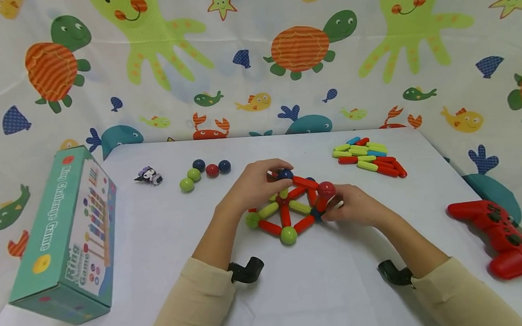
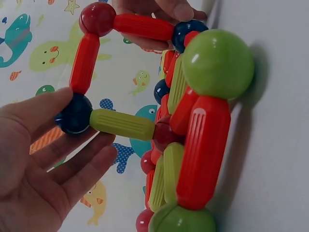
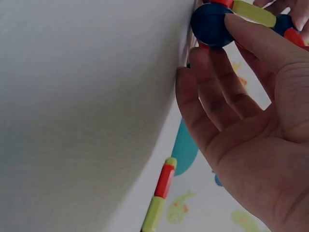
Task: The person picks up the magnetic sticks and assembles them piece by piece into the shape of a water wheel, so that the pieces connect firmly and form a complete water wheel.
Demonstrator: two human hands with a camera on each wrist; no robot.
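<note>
- The rod-and-ball frame (image 1: 290, 208) stands mid-surface (image 1: 322, 289), between both hands.
- The left hand (image 1: 255, 183) pinches the top blue ball (image 1: 285, 174) with curled fingers (image 2: 46, 108).
- The right hand (image 1: 355, 206) grips the frame's right corner beside the red ball (image 1: 326, 189); its fingers (image 3: 251, 34) pinch a lower blue ball (image 3: 211, 24).
- 5 loose balls (image 1: 204, 172) and a rod pile (image 1: 368, 156) lie behind.
</note>
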